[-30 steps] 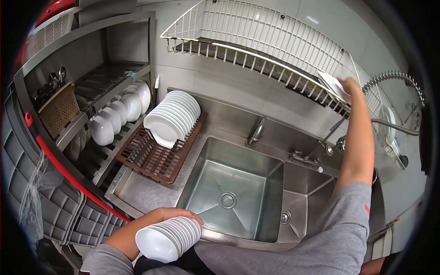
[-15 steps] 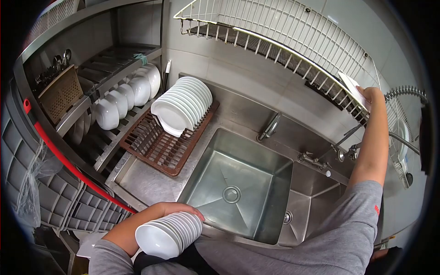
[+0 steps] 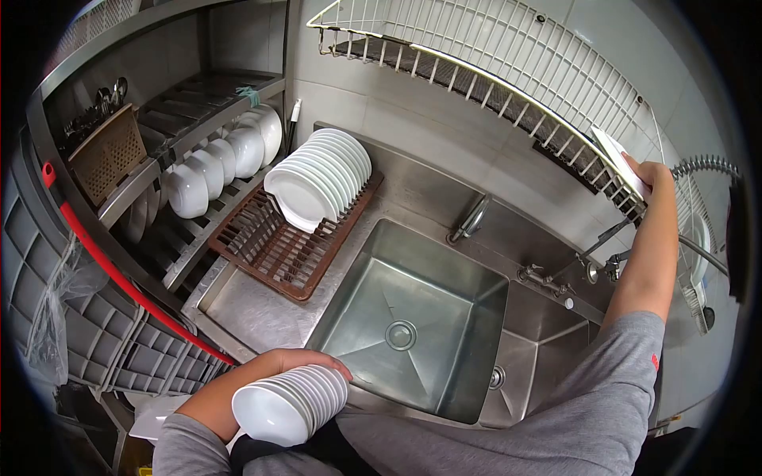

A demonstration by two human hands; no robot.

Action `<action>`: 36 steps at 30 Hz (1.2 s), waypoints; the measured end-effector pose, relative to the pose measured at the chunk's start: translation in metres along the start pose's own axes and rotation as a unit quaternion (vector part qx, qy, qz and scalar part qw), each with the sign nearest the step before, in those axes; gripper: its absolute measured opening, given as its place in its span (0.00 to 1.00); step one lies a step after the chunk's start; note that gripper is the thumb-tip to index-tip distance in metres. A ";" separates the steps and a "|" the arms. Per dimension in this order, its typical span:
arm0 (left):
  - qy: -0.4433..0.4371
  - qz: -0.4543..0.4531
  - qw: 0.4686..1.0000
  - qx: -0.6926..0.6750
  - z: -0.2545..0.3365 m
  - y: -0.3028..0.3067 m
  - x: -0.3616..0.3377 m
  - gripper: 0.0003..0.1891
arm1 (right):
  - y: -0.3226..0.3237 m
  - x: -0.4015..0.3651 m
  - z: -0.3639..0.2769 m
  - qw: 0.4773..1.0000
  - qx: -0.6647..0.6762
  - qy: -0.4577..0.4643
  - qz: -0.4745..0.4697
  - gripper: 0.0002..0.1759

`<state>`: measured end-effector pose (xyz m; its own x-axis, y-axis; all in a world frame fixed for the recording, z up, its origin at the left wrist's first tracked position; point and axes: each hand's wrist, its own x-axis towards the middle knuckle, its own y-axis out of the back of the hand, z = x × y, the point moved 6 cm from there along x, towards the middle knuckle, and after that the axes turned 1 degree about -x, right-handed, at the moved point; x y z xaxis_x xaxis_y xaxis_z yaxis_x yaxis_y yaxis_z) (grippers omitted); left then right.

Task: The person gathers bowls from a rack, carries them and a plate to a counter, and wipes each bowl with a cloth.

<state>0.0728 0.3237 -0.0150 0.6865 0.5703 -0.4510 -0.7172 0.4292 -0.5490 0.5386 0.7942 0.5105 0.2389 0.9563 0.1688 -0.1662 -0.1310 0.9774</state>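
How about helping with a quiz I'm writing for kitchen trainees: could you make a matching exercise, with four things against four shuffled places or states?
1. Left hand
2. Right hand
3. White plates
4. Large sink

A. Standing in a brown rack
B. Beside a smaller basin
C. Holding a stack of white bowls
D. Holding a white dish at the wire rack

Right pairs: 1-C, 2-D, 3-A, 4-B

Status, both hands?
Left hand: holding stacked white dishes near body. Right hand: at white dish in wire rack. Sink between, nothing visibly blocking.
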 end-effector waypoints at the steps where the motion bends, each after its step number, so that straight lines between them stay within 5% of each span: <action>1: 0.001 -0.001 1.000 0.001 0.000 0.000 0.001 0.20 | 0.001 0.000 0.001 1.000 -0.003 0.000 0.002 0.54; 9: 0.013 0.012 0.999 -0.029 -0.007 0.008 0.003 0.21 | 0.001 -0.002 0.001 1.000 0.006 -0.004 -0.001 0.55; 11: 0.009 0.005 0.999 -0.032 -0.006 0.006 0.003 0.21 | -0.009 -0.012 0.002 0.981 0.182 -0.003 -0.067 0.53; 13: 0.001 0.000 0.999 -0.035 -0.001 0.003 0.001 0.21 | 0.001 -0.022 -0.009 0.982 0.179 -0.004 -0.059 0.52; 21: -0.024 0.011 1.000 0.006 0.006 -0.002 -0.008 0.21 | 0.054 -0.033 -0.066 0.994 -0.023 0.059 0.093 0.44; 24: -0.010 0.005 0.999 -0.037 0.003 -0.005 -0.012 0.21 | 0.071 -0.058 -0.114 0.959 -0.042 0.175 0.221 0.37; 28: -0.001 0.020 0.999 -0.026 0.002 -0.019 -0.020 0.21 | 0.061 -0.125 -0.186 0.884 -0.170 0.202 0.386 0.09; 33: -0.028 0.006 1.000 -0.008 -0.007 -0.025 -0.035 0.21 | 0.082 -0.158 -0.207 0.823 -0.137 0.268 0.481 0.12; 35: -0.044 0.000 0.999 0.009 -0.008 -0.023 -0.041 0.21 | 0.102 -0.193 -0.194 0.829 -0.110 0.231 0.497 0.16; 36: -0.054 -0.006 0.998 0.010 -0.011 -0.022 -0.042 0.21 | 0.109 -0.199 -0.183 0.785 -0.090 0.267 0.552 0.23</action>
<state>0.0605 0.2827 0.0082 0.6797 0.6363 -0.3649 -0.7115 0.4509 -0.5390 0.2975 0.6378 0.5604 -0.5726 0.2660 0.7755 -0.1344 -0.9635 0.2313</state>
